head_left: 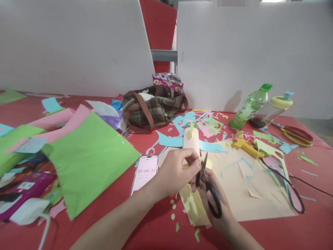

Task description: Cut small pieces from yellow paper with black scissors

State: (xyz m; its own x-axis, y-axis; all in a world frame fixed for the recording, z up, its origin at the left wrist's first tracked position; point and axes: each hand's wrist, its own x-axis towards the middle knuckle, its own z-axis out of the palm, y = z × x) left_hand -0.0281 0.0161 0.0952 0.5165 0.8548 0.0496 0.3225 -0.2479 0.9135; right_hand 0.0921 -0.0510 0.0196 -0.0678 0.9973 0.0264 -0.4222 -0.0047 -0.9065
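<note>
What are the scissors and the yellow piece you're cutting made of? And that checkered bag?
The scissors look like shiny metal blades with smooth black plastic handles. The yellow piece seems thin matte paper; it bends and small snippets lie near it. The checkered bag looks like soft woven cloth, slumped, with brown straps, maybe leather or fabric.

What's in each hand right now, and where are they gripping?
The right hand holds black-handled scissors by the handle loops. The left hand pinches a pale yellow paper piece at its top edge, beside the blades.
</note>
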